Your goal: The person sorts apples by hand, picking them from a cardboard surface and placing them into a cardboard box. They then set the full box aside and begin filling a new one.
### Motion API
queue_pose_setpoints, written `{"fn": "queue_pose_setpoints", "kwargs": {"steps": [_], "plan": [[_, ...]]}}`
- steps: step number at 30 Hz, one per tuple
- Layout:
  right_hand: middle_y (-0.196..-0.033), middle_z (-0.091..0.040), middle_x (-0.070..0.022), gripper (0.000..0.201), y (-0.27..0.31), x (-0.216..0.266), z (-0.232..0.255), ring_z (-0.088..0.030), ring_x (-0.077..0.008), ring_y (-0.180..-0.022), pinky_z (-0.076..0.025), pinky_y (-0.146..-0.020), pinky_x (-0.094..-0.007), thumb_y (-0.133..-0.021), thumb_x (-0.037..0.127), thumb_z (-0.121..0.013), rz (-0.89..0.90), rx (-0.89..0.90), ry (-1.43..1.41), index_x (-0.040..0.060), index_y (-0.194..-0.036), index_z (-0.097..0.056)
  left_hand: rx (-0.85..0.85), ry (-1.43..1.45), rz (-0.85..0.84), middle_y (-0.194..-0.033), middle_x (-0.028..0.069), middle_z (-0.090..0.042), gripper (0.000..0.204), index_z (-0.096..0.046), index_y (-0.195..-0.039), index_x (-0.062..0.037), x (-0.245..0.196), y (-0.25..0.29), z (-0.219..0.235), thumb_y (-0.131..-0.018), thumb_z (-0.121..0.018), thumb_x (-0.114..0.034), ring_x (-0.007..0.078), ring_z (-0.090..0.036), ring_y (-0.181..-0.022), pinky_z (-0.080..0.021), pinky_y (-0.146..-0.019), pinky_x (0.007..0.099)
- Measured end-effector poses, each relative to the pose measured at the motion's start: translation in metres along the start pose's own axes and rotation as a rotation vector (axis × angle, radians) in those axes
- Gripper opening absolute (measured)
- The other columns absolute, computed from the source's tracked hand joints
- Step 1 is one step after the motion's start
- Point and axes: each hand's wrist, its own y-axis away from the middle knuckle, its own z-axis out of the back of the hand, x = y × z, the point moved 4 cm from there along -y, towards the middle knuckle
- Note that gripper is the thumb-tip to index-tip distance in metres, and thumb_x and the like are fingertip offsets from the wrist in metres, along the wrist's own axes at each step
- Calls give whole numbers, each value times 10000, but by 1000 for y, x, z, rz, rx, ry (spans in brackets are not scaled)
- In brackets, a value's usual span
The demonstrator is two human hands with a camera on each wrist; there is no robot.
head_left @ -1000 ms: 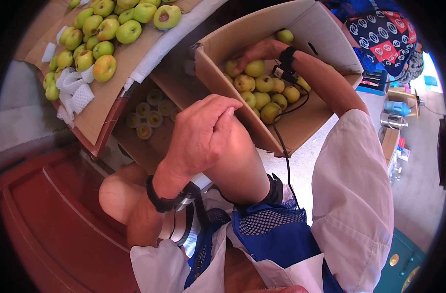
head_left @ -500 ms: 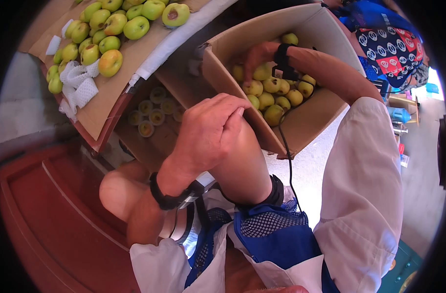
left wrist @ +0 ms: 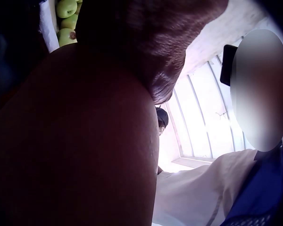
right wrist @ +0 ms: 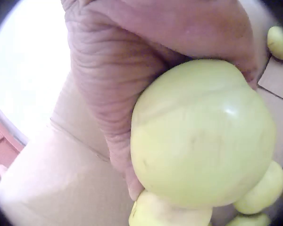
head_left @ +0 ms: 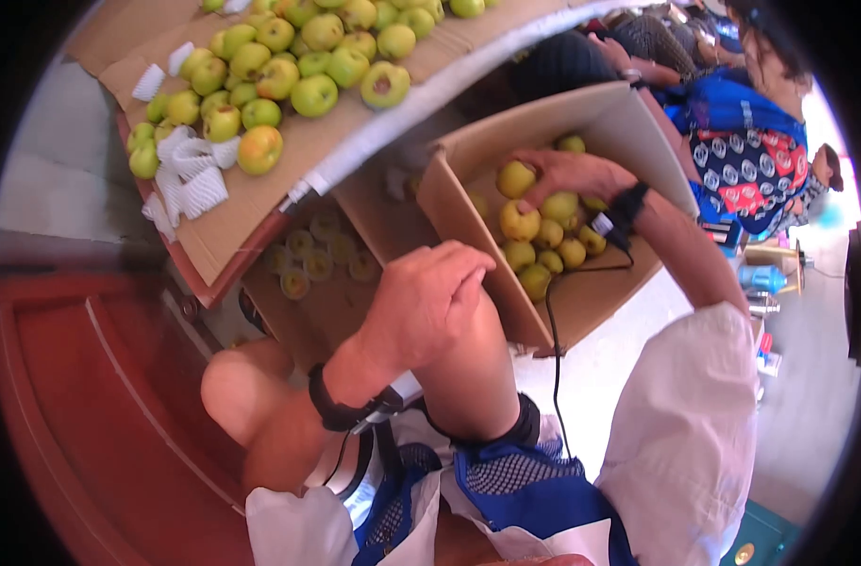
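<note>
My right hand (head_left: 574, 175) reaches into a cardboard box (head_left: 595, 316), its fingers curled round a yellow-green apple (head_left: 516, 177). In the right wrist view a large, smooth apple (right wrist: 203, 136) fills the space below the palm, between thumb and fingers. Another apple (right wrist: 167, 212) lies at the thumb tip. Several more apples (head_left: 535, 281) lie in the box under and beside the hand. My left hand (head_left: 428, 302) rests on the raised knee, fingers loosely bent and holding nothing. In the left wrist view the dark, close leg hides most of the scene.
A cardboard-covered table (head_left: 213, 255) at the upper left bears a heap of apples (head_left: 314, 94) and white foam nets (head_left: 202, 193). Below it, several net-wrapped apples (head_left: 294, 283) sit in another box. A black cable (head_left: 555, 377) runs over the box edge. People sit beyond, at the upper right.
The right hand has shifted back among the apples and now lifts one at its fingers. The head view has tilted, so everything sits lower. The left hand stays on the knee.
</note>
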Motion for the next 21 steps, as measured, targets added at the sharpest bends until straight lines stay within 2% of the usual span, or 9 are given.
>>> {"fn": "queue_pose_setpoints", "kwargs": {"steps": [2,4,6,9,12,14,18,19,21], "plan": [[-1328,-653,-87,732,20,-2,6,-619,-186,-1251,-488,-1109,-304,-872,157,-884,70,-94,-194,21,-1501,-535,-4,8,17,-990,162,-745,170,-752,-1097,-11,0,2,0,-987,-623,-34,352,-741,-918,-583,-824,416],[-1368,-626,-86,768,37,-4,13,-619,-197,-1275,-530,-1091,-336,-899,99,-847,101,-123,-412,45,-1563,-463,-4,15,21,-1003,162,-753,170,-755,-1100,-13,1,3,0,-991,-629,-49,359,-742,-923,-589,-824,419],[-1390,-625,-85,758,52,5,17,-629,-205,-1294,-548,-1089,-362,-920,105,-840,256,-197,-595,63,-1575,-462,4,31,34,-1012,166,-757,172,-757,-1101,-14,1,3,1,-993,-630,-51,362,-743,-929,-592,-827,419],[-1382,-639,-85,733,52,28,24,-648,-217,-1290,-564,-1075,-368,-952,150,-833,411,-351,-735,75,-1583,-468,-1,18,17,-1021,170,-761,170,-758,-1101,-14,2,2,1,-998,-632,-61,368,-744,-938,-595,-832,420],[-1360,-653,-77,696,39,60,45,-676,-209,-1234,-597,-999,-359,-977,209,-828,426,-426,-731,79,-1570,-488,-9,23,21,-1028,176,-764,169,-757,-1101,-12,0,0,2,-1001,-636,-73,377,-745,-947,-597,-840,423],[-1350,-660,-67,596,20,84,67,-698,-184,-1138,-624,-868,-342,-995,259,-823,440,-479,-697,81,-1487,-536,-1,21,38,-1034,177,-765,169,-758,-1102,-13,1,-2,4,-1003,-637,-78,380,-746,-952,-598,-844,426],[-1343,-660,-79,630,-60,132,132,-713,-212,-1163,-648,-839,-371,-986,258,-834,632,-464,-792,89,-1497,-506,-12,41,49,-1035,177,-766,169,-763,-1098,-20,0,0,6,-1001,-638,-78,385,-746,-965,-599,-851,434],[-1315,-709,-115,514,-90,138,156,-779,-276,-1073,-644,-755,-373,-1010,331,-809,649,-560,-806,98,-1424,-613,-17,32,42,-1033,173,-767,168,-765,-1096,-23,2,0,6,-1000,-639,-79,384,-745,-962,-599,-848,434],[-1303,-725,-129,488,-128,163,187,-785,-276,-1060,-652,-790,-368,-1010,335,-807,596,-583,-807,87,-1394,-636,-29,11,31,-1027,164,-767,167,-769,-1091,-29,6,1,5,-998,-640,-79,381,-743,-956,-597,-841,435]]}}
